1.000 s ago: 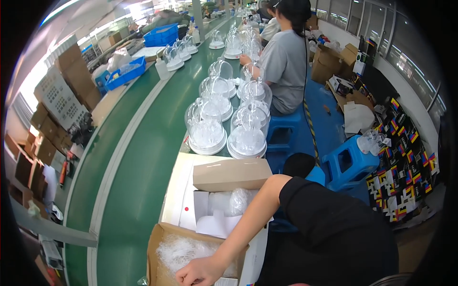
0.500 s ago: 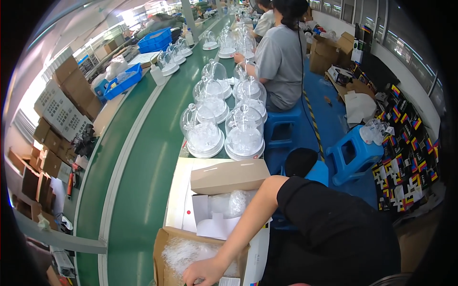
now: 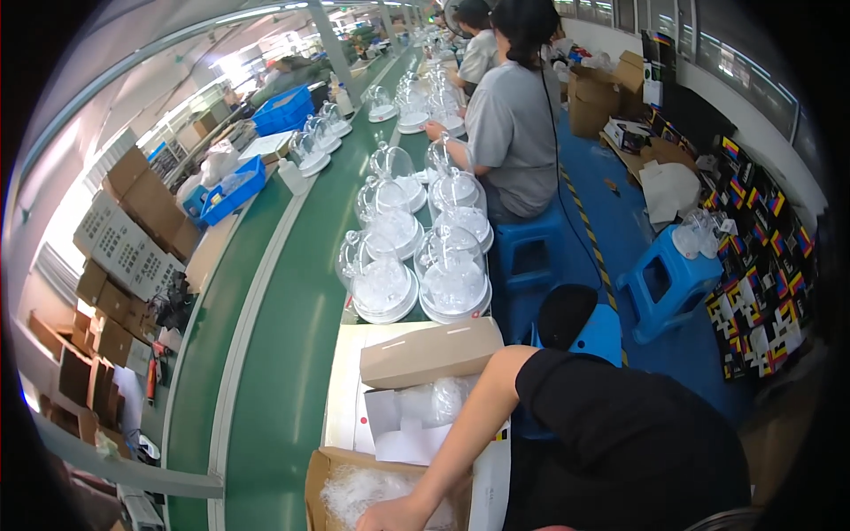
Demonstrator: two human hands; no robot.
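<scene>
My right arm comes in from the right in a short black sleeve, its elbow bent. My right hand [image 3: 396,515] is low in the picture at an open brown carton [image 3: 317,482], over its white shredded filler [image 3: 359,492]. The lower edge cuts off the fingers, so their grip is hidden. Just beyond the carton lies an open white box [image 3: 382,416] holding a bubble-wrapped item [image 3: 447,400]. A closed long brown cardboard box [image 3: 431,352] sits behind that. My left hand is out of view.
Clear glass domes on white bases [image 3: 453,279] stand in rows farther along the bench. A green conveyor belt [image 3: 292,354] runs at the left. Beyond the domes a person in grey [image 3: 513,133] sits on a blue stool [image 3: 529,248]. Another blue stool [image 3: 668,283] stands right.
The whole view has shifted, with the bench and boxes lower in the picture. My right hand is now lower, its fingers passing out of sight below the edge.
</scene>
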